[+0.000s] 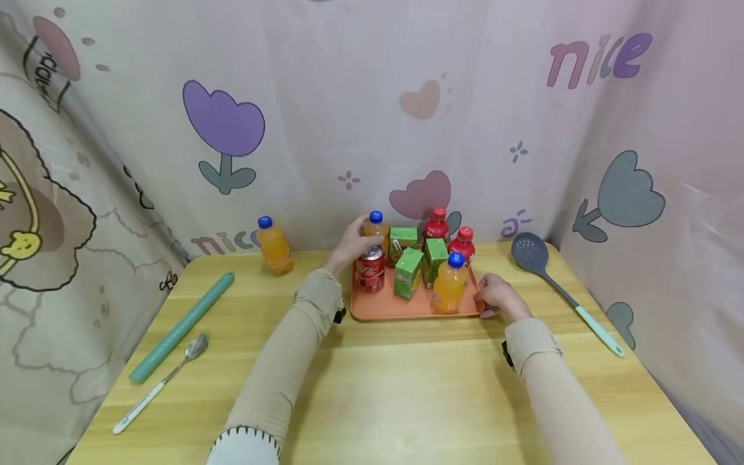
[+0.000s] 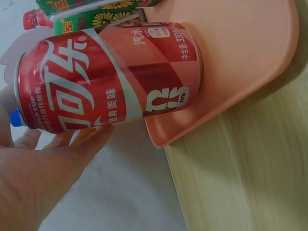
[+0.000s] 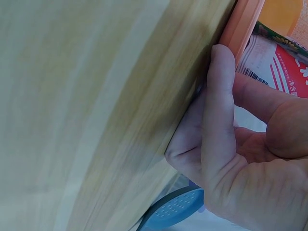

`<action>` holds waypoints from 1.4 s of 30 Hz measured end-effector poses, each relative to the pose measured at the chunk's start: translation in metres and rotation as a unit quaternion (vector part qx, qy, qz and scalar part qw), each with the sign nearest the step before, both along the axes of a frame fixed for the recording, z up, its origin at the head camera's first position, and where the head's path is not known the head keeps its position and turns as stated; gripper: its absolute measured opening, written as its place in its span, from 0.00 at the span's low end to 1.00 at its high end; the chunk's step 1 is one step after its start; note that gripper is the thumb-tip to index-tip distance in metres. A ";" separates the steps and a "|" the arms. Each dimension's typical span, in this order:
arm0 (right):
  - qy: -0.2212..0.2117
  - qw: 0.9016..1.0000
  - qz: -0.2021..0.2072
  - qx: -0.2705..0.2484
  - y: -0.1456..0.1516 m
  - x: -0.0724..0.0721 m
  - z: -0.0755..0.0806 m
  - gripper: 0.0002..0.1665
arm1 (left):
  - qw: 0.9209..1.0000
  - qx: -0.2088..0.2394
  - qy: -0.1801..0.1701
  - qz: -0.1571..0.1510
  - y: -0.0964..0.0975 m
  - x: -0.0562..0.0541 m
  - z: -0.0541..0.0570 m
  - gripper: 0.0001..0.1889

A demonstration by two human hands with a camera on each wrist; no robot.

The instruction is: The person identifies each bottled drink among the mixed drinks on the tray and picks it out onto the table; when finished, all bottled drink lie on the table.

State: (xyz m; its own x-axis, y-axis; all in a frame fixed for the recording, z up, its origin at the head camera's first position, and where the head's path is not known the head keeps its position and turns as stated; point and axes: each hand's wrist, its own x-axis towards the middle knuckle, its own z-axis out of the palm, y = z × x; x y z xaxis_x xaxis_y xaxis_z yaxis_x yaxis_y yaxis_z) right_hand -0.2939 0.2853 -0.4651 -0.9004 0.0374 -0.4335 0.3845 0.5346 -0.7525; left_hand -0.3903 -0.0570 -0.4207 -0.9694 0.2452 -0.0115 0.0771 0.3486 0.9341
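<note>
An orange tray [image 1: 395, 310] stands near the back of the table, carrying several drinks. My left hand [image 1: 351, 245] grips an orange juice bottle [image 1: 376, 227] with a blue cap at the tray's back left, fingers and thumb around its upper part. In front of that bottle is a red soda can [image 2: 110, 77], which hides most of it in the left wrist view. My right hand [image 1: 498, 297] pinches the tray's right rim between thumb and fingers. Green drink cartons [image 1: 409, 274], red-capped bottles [image 1: 462, 244] and another juice bottle [image 1: 449, 287] stand on the tray.
Left of the tray stands a separate juice bottle [image 1: 276, 248]. A green rod [image 1: 183, 328] and a spoon [image 1: 168, 378] lie on the table's left side. A skimmer [image 1: 549, 274] with a mint handle lies at the right. A patterned curtain [image 1: 314, 129] hangs behind the table.
</note>
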 end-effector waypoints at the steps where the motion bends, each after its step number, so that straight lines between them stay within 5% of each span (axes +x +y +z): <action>1: 0.002 1.000 0.001 -0.003 0.001 -0.002 0.003 0.11 | 1.000 -0.002 0.006 0.001 0.001 -0.001 0.003 0.38; 12: 0.008 1.000 -0.005 0.007 0.001 -0.005 0.012 0.10 | 1.000 -0.013 0.012 0.016 0.011 -0.006 0.017 0.37; 32: -0.003 1.000 -0.013 0.017 -0.004 -0.006 0.003 0.11 | 0.999 0.018 -0.013 0.029 0.001 -0.007 0.005 0.39; 42: -0.003 0.999 -0.005 0.035 -0.004 -0.005 -0.003 0.11 | 0.994 0.068 -0.007 0.086 -0.002 -0.004 -0.001 0.36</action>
